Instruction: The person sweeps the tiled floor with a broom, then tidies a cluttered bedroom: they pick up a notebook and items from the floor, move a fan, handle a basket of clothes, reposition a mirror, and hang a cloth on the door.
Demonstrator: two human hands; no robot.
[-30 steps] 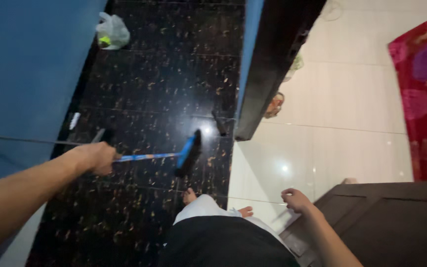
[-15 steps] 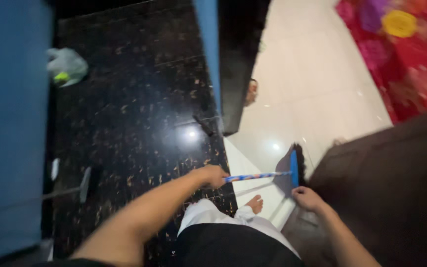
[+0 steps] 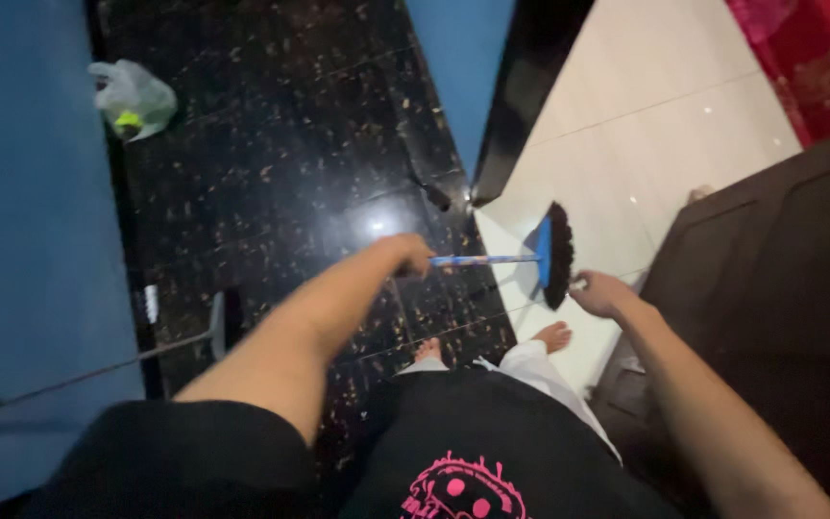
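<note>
- While gripped at its handle by left hand point(image 3: 407, 256), blue-headed black-bristled broom point(image 3: 549, 255) over white tile floor point(image 3: 626, 144).
- Right hand point(image 3: 602, 293) beside bristles, fingers seemingly loose, perhaps touching.

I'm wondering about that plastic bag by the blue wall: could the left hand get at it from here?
Probably not: the left hand grips the broom handle, and the plastic bag lies well beyond it across open dark floor; nothing blocks it.

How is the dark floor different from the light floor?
The dark floor is black with gold speckles; the light floor is plain cream. A plastic bag lies on the dark floor, while the broom head, its handle held in the left hand, is over the light floor. Both are shiny tiles.
</note>
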